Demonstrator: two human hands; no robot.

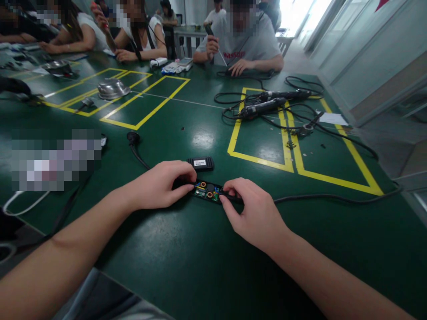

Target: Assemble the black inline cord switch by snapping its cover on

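Note:
An open black housing with a small circuit board (207, 191) inside lies on the green table in front of me. Round copper coils and coloured wires show on the board. My left hand (167, 184) pinches the housing's left end. At its right end, the fingers of my right hand (248, 202) close around the housing where a black power cable (316, 197) comes out. Just behind the housing rests a black cover (201, 163) with a white label. A black plug (133, 138) lies beyond my left hand, its cord running back toward that hand.
Two black electric screwdrivers (263, 106) with looping cables lie at the back right, near small loose screws (291, 145). A metal bowl (113, 89) stands at the back left. A blurred-out item (56, 160) lies at left. Across the table, a person (240, 49) holds a tool; others sit further left.

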